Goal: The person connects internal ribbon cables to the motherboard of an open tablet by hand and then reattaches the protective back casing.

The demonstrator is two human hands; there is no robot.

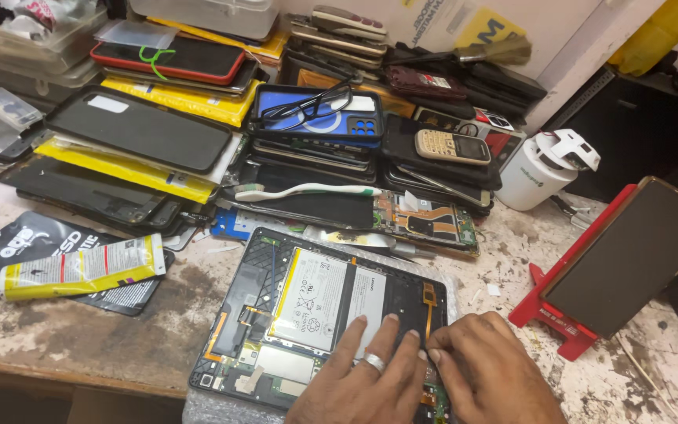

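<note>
Pressing on an opened tablet (308,314) — silver battery cells exposed — my left hand (366,381) lies flat, fingers spread, gripping nothing; right hand (492,373) pinches at its edge, grip unclear.

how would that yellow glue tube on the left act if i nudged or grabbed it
The yellow glue tube looks soft-walled and partly flattened, so it would probably dent under the fingers rather than stay stiff. It lies flat on a black packet, so it seems more likely to slide than roll. It looks light, and squeezing it could push glue toward its blue nozzle.
</note>
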